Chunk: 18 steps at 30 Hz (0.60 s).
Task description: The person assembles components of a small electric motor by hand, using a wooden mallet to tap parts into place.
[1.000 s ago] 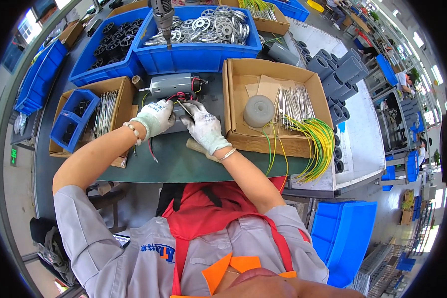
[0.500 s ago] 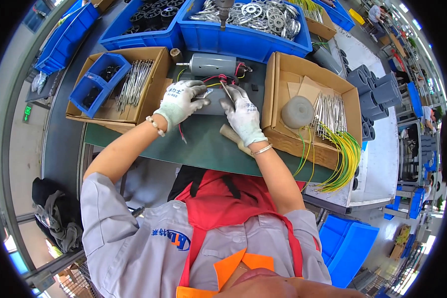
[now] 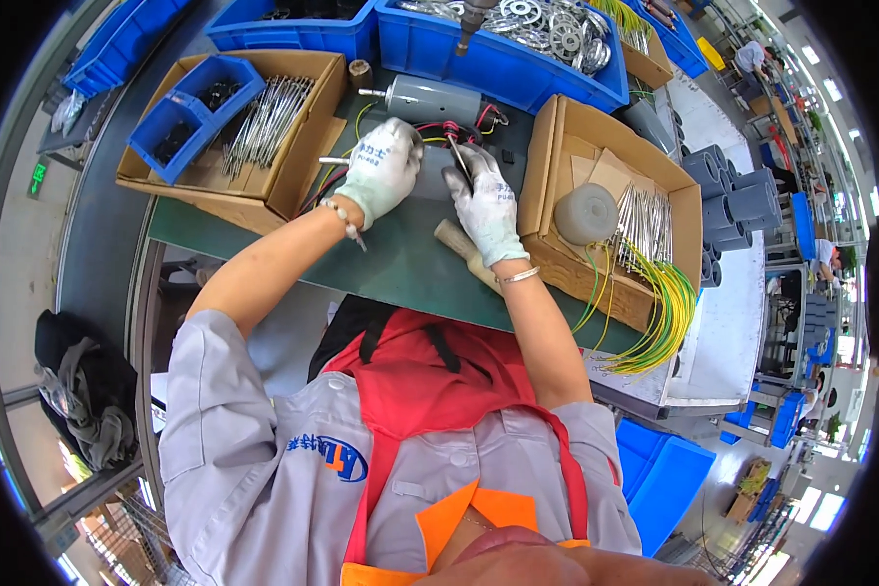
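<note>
Both my hands wear white gloves. My left hand (image 3: pixel 385 168) is closed over the left part of a grey cylindrical motor (image 3: pixel 432 193) lying on the bench; whatever its curled fingers pinch is hidden. My right hand (image 3: pixel 484 200) is closed at the motor's right end, on a thin metal tool (image 3: pixel 458 152) that slants up toward a bundle of red and black wires (image 3: pixel 449 131). A second grey motor (image 3: pixel 432 100) lies just beyond, its shaft pointing left. Below my right hand a pale wooden handle (image 3: pixel 457 241) rests on the green bench top (image 3: pixel 400 264).
At the left, a cardboard box (image 3: pixel 298 161) holds metal rods and a blue divided bin (image 3: pixel 181 122). Another box (image 3: pixel 540 186) at the right has rods, a grey roll (image 3: pixel 586 214) and yellow-green wires (image 3: pixel 659 337). Blue crates (image 3: pixel 518 73) of metal parts stand behind, beneath a hanging tool tip (image 3: pixel 467 34).
My left hand has shifted right along the motor and its fingers have curled in, uncovering the shaft at the left. My right hand stays by the wires. The whole view has shifted slightly.
</note>
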Motion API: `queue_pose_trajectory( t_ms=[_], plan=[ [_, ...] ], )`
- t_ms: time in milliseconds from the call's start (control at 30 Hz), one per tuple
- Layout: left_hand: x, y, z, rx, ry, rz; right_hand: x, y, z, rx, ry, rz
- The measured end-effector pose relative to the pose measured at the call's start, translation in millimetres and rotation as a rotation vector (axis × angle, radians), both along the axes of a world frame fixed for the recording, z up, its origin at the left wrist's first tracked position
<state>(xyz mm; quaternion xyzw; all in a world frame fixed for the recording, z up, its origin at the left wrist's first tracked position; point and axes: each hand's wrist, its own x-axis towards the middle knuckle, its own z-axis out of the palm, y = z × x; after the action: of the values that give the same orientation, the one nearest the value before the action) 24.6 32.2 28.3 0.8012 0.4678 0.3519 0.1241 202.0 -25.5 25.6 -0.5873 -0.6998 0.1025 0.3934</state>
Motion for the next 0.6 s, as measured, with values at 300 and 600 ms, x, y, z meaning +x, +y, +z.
queue_pose_trajectory(
  t_ms=[300,600],
  plan=[
    [-50,-13,103,-0.227,-1.352,-0.096,-4,0,4,-0.031,0.036,0.057],
    [-74,-57,64,-0.708,-0.948,0.105,1,-3,-4,-0.052,-0.018,0.024]
  ],
)
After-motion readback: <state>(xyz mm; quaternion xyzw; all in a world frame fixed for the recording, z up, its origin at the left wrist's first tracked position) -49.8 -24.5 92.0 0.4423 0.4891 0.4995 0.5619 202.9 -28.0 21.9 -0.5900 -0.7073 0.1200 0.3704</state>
